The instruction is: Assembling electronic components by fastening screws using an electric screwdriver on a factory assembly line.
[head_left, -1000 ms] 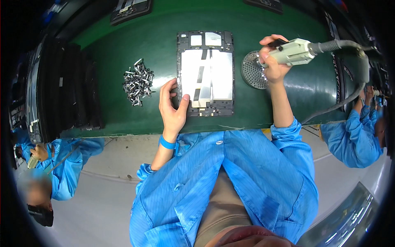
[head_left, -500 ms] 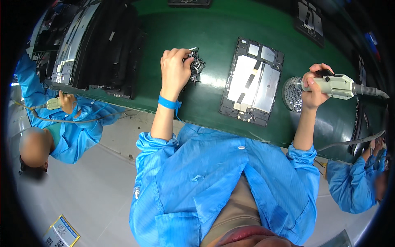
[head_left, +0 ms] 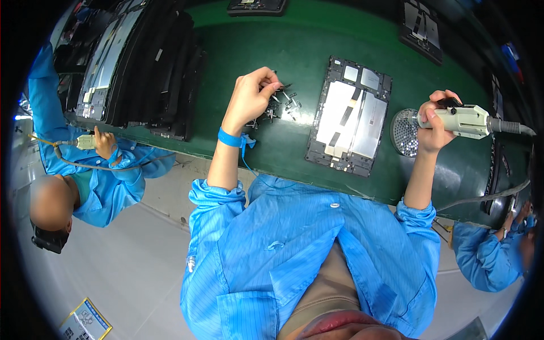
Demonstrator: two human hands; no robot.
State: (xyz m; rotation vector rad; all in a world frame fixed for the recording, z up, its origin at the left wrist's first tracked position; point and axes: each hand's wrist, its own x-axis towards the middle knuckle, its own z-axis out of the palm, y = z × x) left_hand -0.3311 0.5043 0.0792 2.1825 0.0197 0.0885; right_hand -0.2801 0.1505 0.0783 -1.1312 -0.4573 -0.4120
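Since a sec ago, L hand (head_left: 249, 96) has left the flat black tablet chassis (head_left: 368, 116) for small black-and-silver parts (head_left: 292, 106) — fingertips close, can't tell if gripping. Chassis lies btwn hands. R hand (head_left: 434, 122) clamps pale-green corded tool (head_left: 469, 120) by round perforated metal tray (head_left: 401, 139). Yellow-edged printed sign (head_left: 90, 320) lower L — too small to read.

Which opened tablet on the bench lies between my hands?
The middle tablet: it alone sits between your left hand and right hand. The upper-right tablet and top-edge tablet lie beyond both.
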